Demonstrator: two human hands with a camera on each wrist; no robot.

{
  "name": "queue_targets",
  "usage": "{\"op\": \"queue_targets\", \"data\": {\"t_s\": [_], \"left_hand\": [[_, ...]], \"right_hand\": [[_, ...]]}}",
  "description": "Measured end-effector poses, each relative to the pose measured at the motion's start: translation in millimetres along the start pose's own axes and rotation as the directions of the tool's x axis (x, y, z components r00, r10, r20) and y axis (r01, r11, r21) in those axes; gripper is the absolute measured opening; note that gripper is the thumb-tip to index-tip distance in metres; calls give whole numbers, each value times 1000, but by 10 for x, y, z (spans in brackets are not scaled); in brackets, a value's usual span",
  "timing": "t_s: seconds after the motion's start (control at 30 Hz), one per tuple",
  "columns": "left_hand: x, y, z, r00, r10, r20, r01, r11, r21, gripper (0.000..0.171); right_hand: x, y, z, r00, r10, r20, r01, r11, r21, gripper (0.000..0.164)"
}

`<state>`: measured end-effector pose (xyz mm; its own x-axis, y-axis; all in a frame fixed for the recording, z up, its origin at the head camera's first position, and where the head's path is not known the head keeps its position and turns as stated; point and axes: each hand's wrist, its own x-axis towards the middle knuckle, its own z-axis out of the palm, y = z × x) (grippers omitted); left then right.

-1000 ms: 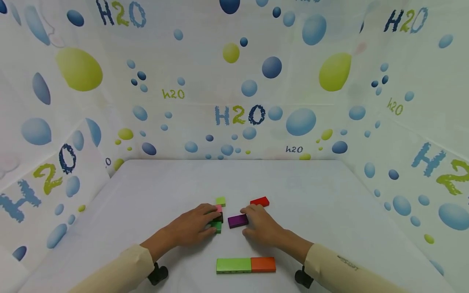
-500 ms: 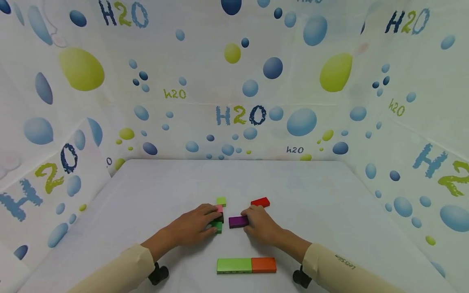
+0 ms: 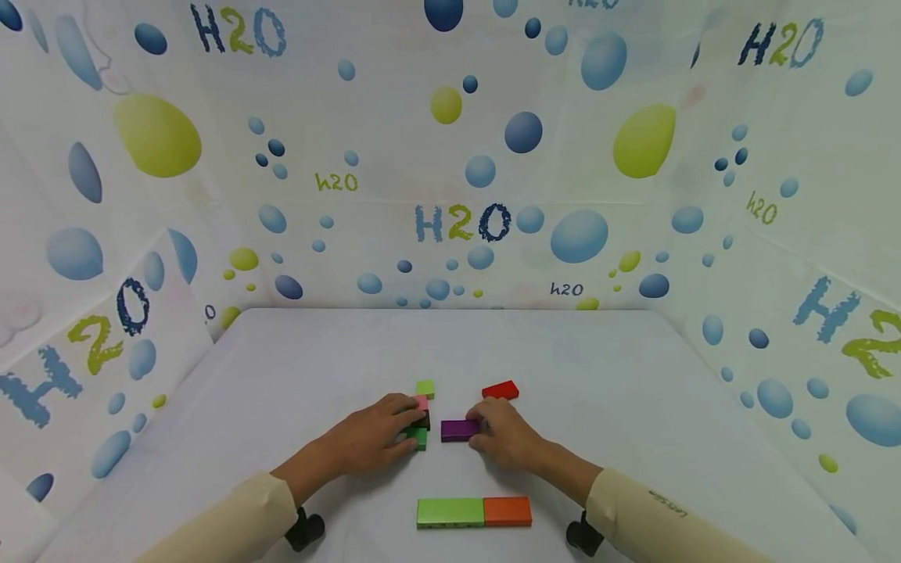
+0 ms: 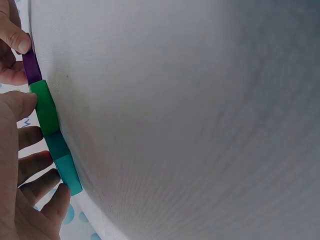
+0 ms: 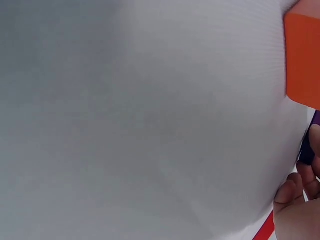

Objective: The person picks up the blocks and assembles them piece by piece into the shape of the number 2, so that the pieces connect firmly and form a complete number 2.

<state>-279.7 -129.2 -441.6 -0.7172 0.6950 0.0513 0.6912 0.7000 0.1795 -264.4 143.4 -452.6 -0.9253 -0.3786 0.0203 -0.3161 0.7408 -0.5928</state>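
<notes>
A purple block [image 3: 460, 431] lies in the middle of the table, its right end pinched between the thumb and fingers of my right hand [image 3: 508, 435]. To its left, across a narrow gap, my left hand [image 3: 376, 438] holds a green block [image 3: 420, 439] between thumb and index finger. A black block [image 3: 425, 421] and a pink block [image 3: 422, 402] lie just beyond, partly covered by the left fingers. In the left wrist view the green block [image 4: 46, 107] adjoins a teal block [image 4: 68, 175], with fingertips along their side. The purple block [image 4: 32, 67] shows past the green one's end.
A light green block [image 3: 425, 388] lies beyond the left fingers. Behind my right hand is a red block [image 3: 500, 389]. Nearer me, a long light green block [image 3: 450, 513] and an orange block [image 3: 507, 511] sit end to end. A printed backdrop [image 3: 380, 109] surrounds the white table.
The purple block has turned slightly in my right fingers, from a slant to nearly straight across. My left hand has stayed in place on the blocks.
</notes>
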Motion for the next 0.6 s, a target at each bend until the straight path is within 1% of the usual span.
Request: {"op": "queue_targets", "data": {"t_s": [0.27, 0.5, 0.6], "left_hand": [[-2, 6, -3, 1000, -4, 13, 4, 1000, 2, 52], [-17, 20, -17, 999, 26, -19, -26, 1000, -1, 50], [-15, 19, -22, 999, 27, -20, -27, 1000, 0, 50]], "right_hand": [[-90, 6, -23, 1000, 12, 13, -13, 999, 32, 34], [-124, -7, -6, 1000, -16, 13, 15, 999, 45, 34], [-132, -31, -2, 1000, -15, 26, 14, 999, 49, 35]]}}
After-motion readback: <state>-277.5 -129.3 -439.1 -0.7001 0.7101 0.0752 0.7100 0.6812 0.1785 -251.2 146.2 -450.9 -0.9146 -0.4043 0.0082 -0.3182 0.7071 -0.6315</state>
